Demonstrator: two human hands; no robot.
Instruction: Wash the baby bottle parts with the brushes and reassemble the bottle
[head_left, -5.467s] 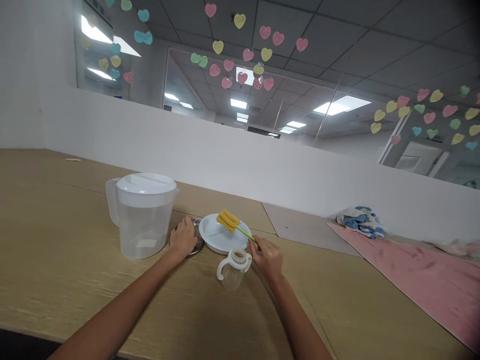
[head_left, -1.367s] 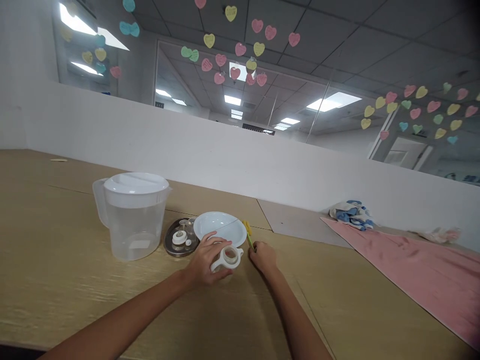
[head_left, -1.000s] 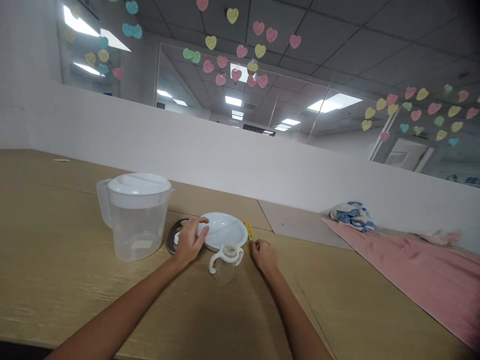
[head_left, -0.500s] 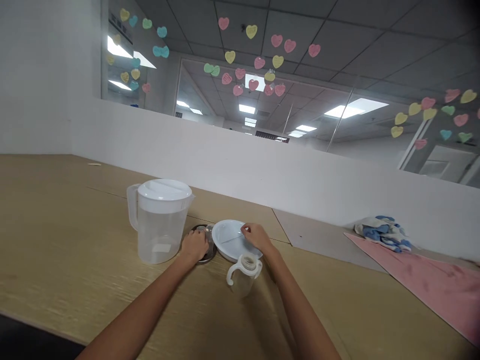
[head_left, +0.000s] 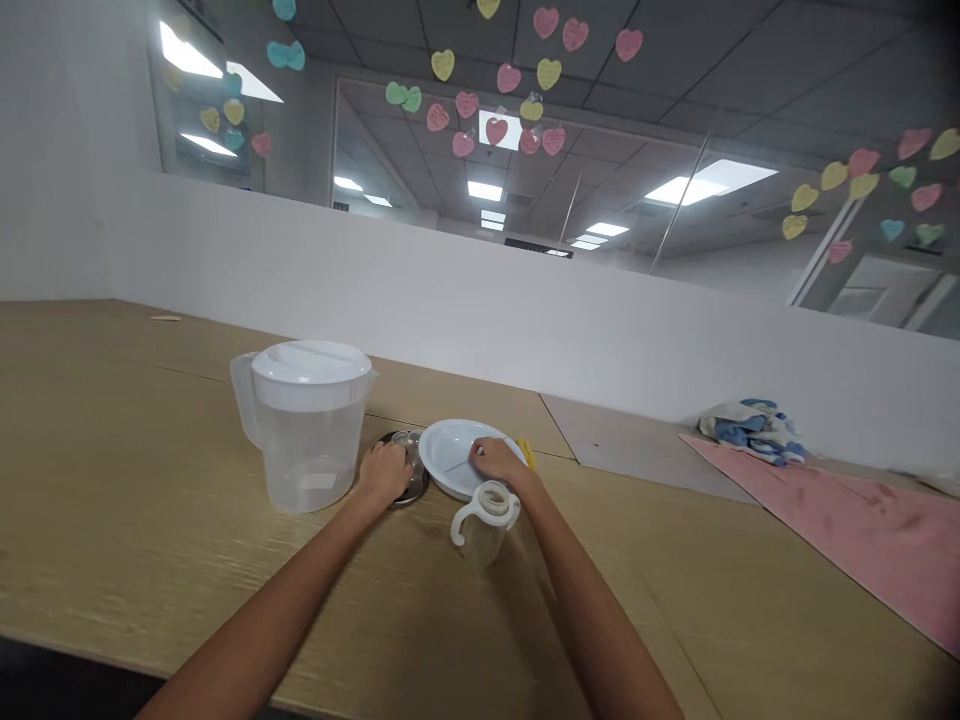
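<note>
My left hand (head_left: 386, 473) is closed over the near side of a clear, glass-like vessel (head_left: 409, 445), whose shape is partly hidden by my fingers. That vessel sits in a dark round dish (head_left: 414, 498). Over a white bowl (head_left: 441, 470), my right hand (head_left: 497, 460) pinches a thin pale stick (head_left: 457, 465) that slants down into the bowl. In front of the bowl stands a translucent baby bottle (head_left: 484, 530) with white handles and an uncapped mouth. A large clear pitcher (head_left: 311, 440) with a white lid is left of my left hand.
A yellow object (head_left: 527, 453) shows partly behind the bowl's right edge. To the right lie a crumpled blue-and-white cloth (head_left: 754, 430) and a pink mat (head_left: 832, 515). A low white wall (head_left: 450, 300) borders the wooden table (head_left: 150, 480) at the back.
My right hand has shifted slightly left and inward over the bowl, uncovering the yellow object behind. The camera view has tilted down a little. My left hand stays on the clear vessel.
</note>
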